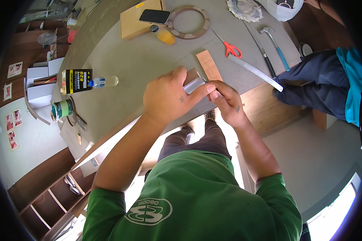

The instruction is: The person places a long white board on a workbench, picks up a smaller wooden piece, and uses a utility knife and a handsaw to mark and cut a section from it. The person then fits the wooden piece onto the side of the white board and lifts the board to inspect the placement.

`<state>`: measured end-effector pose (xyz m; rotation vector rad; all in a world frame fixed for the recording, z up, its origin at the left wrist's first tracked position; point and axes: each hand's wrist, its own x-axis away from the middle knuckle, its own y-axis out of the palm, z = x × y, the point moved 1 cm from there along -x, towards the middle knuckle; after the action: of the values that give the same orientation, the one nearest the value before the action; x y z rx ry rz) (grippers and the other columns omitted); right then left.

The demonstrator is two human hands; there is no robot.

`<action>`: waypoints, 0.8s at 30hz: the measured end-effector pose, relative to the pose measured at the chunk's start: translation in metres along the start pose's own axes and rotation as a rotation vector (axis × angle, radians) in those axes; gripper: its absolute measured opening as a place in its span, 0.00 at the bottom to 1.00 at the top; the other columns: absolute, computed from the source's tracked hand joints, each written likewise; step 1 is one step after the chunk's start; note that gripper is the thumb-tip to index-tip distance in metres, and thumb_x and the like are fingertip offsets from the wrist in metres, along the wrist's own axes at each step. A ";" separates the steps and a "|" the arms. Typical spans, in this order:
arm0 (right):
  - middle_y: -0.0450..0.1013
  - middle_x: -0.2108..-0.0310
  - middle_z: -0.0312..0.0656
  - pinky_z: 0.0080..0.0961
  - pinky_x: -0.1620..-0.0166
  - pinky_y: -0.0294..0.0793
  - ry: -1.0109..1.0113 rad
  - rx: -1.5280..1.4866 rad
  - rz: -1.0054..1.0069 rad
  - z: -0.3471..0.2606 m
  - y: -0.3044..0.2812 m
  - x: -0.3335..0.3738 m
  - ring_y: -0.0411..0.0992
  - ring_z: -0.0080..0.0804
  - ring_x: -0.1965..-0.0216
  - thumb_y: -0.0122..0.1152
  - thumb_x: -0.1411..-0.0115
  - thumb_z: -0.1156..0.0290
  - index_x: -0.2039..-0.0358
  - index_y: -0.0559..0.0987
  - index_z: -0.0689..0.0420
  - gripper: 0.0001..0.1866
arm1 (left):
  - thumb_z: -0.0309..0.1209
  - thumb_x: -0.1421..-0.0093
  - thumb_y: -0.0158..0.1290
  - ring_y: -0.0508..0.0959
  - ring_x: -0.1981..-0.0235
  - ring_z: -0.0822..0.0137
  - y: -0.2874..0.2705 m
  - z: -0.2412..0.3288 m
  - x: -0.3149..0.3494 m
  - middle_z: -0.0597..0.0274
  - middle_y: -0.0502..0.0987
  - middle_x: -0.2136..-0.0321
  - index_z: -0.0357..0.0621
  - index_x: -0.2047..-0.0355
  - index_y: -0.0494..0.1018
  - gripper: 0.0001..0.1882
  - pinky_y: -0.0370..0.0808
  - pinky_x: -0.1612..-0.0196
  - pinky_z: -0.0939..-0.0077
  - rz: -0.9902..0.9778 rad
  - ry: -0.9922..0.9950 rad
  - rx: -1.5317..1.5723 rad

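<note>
My left hand [167, 96] is closed round a small piece with a brown wood-look edge and a pale, shiny face [193, 86]. My right hand [228, 103] meets it at the near edge of the table, its thumb and forefinger pinched together beside my left thumb. A thin dark sliver shows at those fingertips, too small to name. Just beyond my hands lies a flat reddish-brown wood strip [209, 66]. To its right are orange-handled scissors [231, 49] and a steel ruler [255, 71], whose end juts over the table edge.
On the grey table [128, 76] are a cardboard box [130, 24], a phone [155, 16], a wooden ring [189, 22], an orange-filled bottle [165, 37], a hammer [275, 46], an adhesive tin [77, 81] and a clear bottle [105, 82]. Another person [317, 76] stands at the right.
</note>
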<state>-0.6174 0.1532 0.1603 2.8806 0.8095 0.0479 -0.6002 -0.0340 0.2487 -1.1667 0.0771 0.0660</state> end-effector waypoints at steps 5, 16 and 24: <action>0.75 0.63 0.41 0.24 0.55 0.72 0.015 -0.145 0.050 -0.002 0.008 -0.003 0.71 0.25 0.61 0.59 0.29 0.68 0.51 0.76 0.65 0.13 | 0.61 0.47 0.66 0.73 0.86 0.58 0.000 0.002 0.003 0.57 0.72 0.86 0.44 0.81 0.65 0.33 0.71 0.81 0.67 0.018 0.026 0.045; 0.74 0.62 0.37 0.22 0.54 0.71 -0.033 -0.163 0.056 0.013 0.007 0.002 0.70 0.22 0.60 0.60 0.30 0.71 0.50 0.75 0.64 0.13 | 0.55 0.42 0.64 0.73 0.87 0.57 0.002 0.004 0.008 0.57 0.72 0.86 0.44 0.79 0.66 0.29 0.69 0.82 0.65 0.083 0.084 0.008; 0.73 0.62 0.34 0.19 0.56 0.69 -0.011 -0.157 0.055 0.012 0.007 0.002 0.67 0.19 0.62 0.59 0.29 0.71 0.49 0.75 0.63 0.12 | 0.54 0.42 0.62 0.76 0.86 0.55 0.001 0.004 0.008 0.56 0.72 0.88 0.44 0.80 0.65 0.28 0.71 0.83 0.63 0.040 0.057 -0.026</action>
<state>-0.6114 0.1469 0.1490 2.7528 0.6910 0.0969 -0.5918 -0.0297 0.2482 -1.1937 0.1506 0.0688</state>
